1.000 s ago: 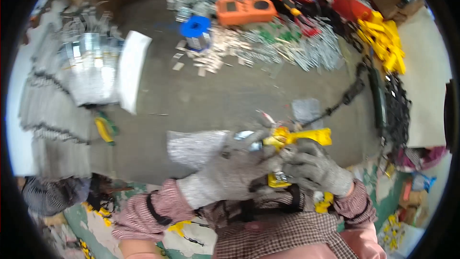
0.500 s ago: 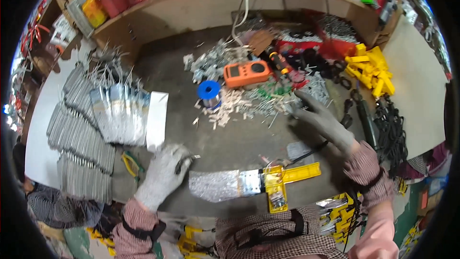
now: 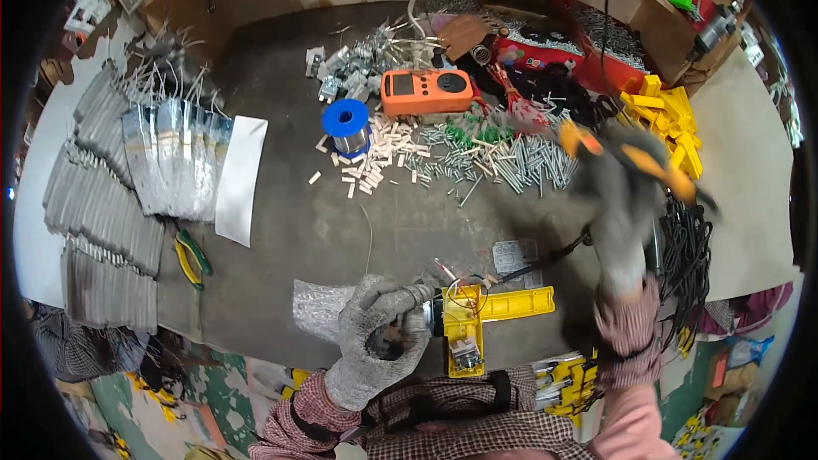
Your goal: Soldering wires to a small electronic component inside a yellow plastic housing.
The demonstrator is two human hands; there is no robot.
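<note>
My left hand (image 3: 375, 341), in a grey glove, closes over a flat piece wrapped in bubble wrap (image 3: 317, 311), right beside an open yellow plastic casing (image 3: 464, 332). Thin wires and a small component show inside the casing, and its long yellow handle half (image 3: 520, 302) points right. A black cable (image 3: 545, 262) runs out from it. Raised at the right, my gloved right hand (image 3: 620, 213) is smeared by motion. It grips a tool with orange-and-black handles (image 3: 652, 162), whose exact kind is blurred.
An orange multimeter (image 3: 426, 92), a blue solder spool (image 3: 348, 128), scattered screws (image 3: 537, 162) and small white pieces lie farther back. Stacked grey strips (image 3: 102, 204), more wrapped pieces (image 3: 179, 162) and green-yellow pliers (image 3: 192, 260) are at left. Yellow parts (image 3: 673, 119) and black cables (image 3: 686, 247) lie right.
My left hand has moved right onto the bubble-wrapped piece. My right hand has picked up the orange-and-black tool from beside the multimeter and shifted right. The view has tilted somewhat.
</note>
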